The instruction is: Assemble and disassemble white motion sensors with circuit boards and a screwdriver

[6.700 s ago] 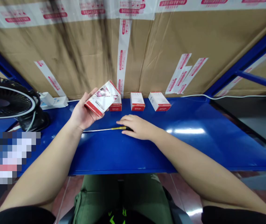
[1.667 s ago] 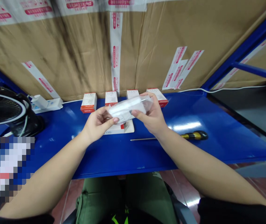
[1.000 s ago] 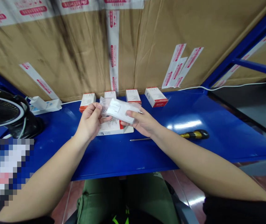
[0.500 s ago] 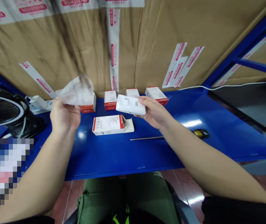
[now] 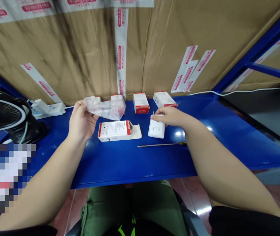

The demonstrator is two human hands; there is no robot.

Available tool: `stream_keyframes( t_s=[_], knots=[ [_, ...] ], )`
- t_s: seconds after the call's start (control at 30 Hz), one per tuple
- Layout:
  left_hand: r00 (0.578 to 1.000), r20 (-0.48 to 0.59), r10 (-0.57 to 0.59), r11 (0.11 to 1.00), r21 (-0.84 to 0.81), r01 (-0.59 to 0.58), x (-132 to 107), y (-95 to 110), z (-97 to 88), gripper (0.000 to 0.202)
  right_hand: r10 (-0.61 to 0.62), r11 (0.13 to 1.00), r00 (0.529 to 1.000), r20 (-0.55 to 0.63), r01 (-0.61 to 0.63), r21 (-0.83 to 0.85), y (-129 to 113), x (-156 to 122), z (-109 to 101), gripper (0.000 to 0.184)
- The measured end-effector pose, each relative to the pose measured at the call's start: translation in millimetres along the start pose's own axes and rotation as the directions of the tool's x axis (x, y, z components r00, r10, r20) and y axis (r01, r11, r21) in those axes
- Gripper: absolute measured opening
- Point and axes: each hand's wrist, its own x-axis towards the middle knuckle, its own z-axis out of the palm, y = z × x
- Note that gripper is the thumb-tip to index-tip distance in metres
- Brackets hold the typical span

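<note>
My left hand [image 5: 83, 121] pinches a translucent plastic bag [image 5: 107, 108], which hangs out to the right over two small boxes. My right hand [image 5: 170, 116] grips the top of a white detector [image 5: 156, 128], low over the blue tabletop; whether it touches the surface I cannot tell. Between the hands lies a red and white detector box [image 5: 114, 130] on its side, its end flap open toward the right. Just below the detector is a screwdriver [image 5: 160, 145], its handle mostly hidden behind my right forearm.
Several red and white boxes stand along the back, among them one in the middle [image 5: 141, 104] and one at the right [image 5: 164, 99]. A black fan [image 5: 14, 114] and a white power strip [image 5: 48, 109] are at the left. Taped cardboard [image 5: 93, 55] walls the back.
My right hand has lowered the detector to the right and toward me, turning it more upright. My left hand has carried the plastic bag right and slightly down.
</note>
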Motion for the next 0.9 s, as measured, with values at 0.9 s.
stream_keyframes(
  t_s=[0.9],
  knots=[
    [0.618,0.761,-0.196,0.419,0.635,-0.649,-18,2,-3.4,0.073,-0.231,0.670,0.919,-0.319,0.388,0.632,-34,-6,41,0.027]
  ],
)
